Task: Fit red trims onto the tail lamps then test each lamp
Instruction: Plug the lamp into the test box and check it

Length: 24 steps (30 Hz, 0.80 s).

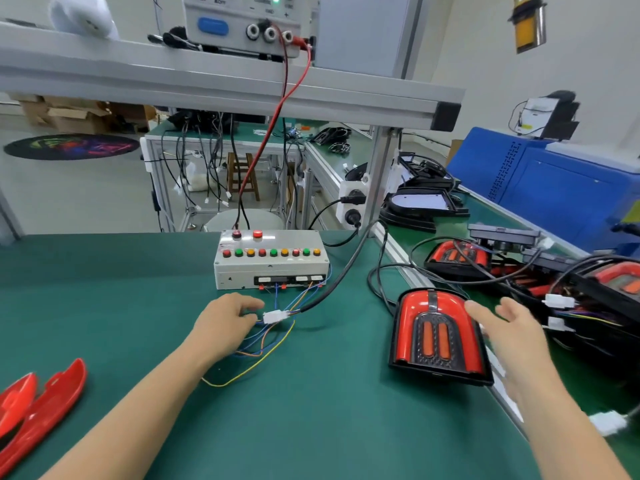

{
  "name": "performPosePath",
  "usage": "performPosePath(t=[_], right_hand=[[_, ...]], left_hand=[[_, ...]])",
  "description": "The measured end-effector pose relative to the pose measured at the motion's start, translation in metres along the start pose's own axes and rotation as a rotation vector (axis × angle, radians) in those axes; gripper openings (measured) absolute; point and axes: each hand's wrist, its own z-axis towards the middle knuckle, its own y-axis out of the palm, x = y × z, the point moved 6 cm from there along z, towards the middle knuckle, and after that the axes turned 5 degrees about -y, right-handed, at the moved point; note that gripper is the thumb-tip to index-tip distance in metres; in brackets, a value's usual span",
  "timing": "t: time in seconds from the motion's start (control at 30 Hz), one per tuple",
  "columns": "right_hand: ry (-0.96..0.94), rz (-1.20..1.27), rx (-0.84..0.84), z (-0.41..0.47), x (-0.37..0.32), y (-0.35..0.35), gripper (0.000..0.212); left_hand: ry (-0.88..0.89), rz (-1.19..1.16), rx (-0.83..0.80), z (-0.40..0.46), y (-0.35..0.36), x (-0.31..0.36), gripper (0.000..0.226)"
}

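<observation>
Head view: loose red trims (pixel 41 407) lie far left of the test box (pixel 272 259). Just in front of it, the left hand (pixel 225 323) pinches a white connector (pixel 275 317). Right of it, a tail lamp (pixel 438 336) lies flat, the right hand (pixel 509 334) spread open beside it.

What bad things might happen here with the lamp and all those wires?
The lamp sits near the table's right edge, and the right hand is open beside it, so a nudge might tip it off. The left hand pinches at thin wires by the white plug; a hard pull might loosen them from the tester box. The black cable could snag too.
</observation>
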Motion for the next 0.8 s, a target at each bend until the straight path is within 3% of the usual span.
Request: performPosePath(t=[0.07,0.17,0.3,0.47,0.63,0.8], right_hand=[[0.155,0.126,-0.072,0.005,0.014,0.001,0.069],[0.361,0.299,-0.313,-0.006,0.033,0.02,0.048],[0.395,0.499,-0.415,-0.01,0.04,0.035,0.046],[0.396,0.73,-0.396,-0.007,0.047,0.043,0.036],[0.301,0.954,-0.295,-0.003,0.047,0.046,0.045],[0.223,0.901,-0.292,-0.002,0.049,0.046,0.049]], left_hand=[[0.004,-0.017,-0.029,0.0,0.0,0.004,0.035],[0.033,-0.059,0.013,-0.004,-0.005,0.009,0.039],[0.298,-0.023,0.114,-0.018,-0.004,0.034,0.041],[0.46,-0.013,0.117,-0.025,0.009,0.059,0.048],[0.486,0.324,-0.045,-0.019,0.046,0.056,0.054],[0.478,0.145,-0.019,-0.014,0.041,0.053,0.056]])
